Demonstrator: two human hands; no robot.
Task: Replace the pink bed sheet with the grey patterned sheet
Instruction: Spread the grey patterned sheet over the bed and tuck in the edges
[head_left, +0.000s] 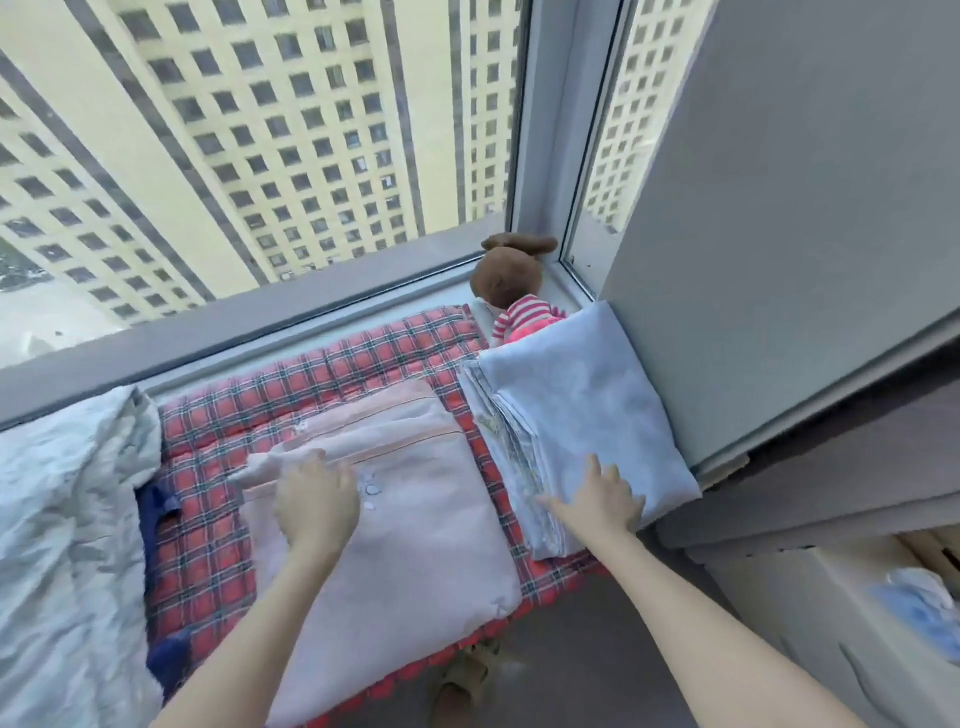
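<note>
By the window (260, 156), a left hand (317, 499) rests bent-fingered on the folded pink sheet (415, 530), grip unclear; the right hand (602, 501) lies fingers spread on the folded grey sheet (582, 395) beside it, probably best lifted from underneath, folds intact

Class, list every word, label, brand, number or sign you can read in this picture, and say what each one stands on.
None is readable.
The folded pink sheet bears small pale marks beside the left hand, too blurred to read.
The grey sheet, plaid mat, plush toy and building outside show no lettering.
</note>
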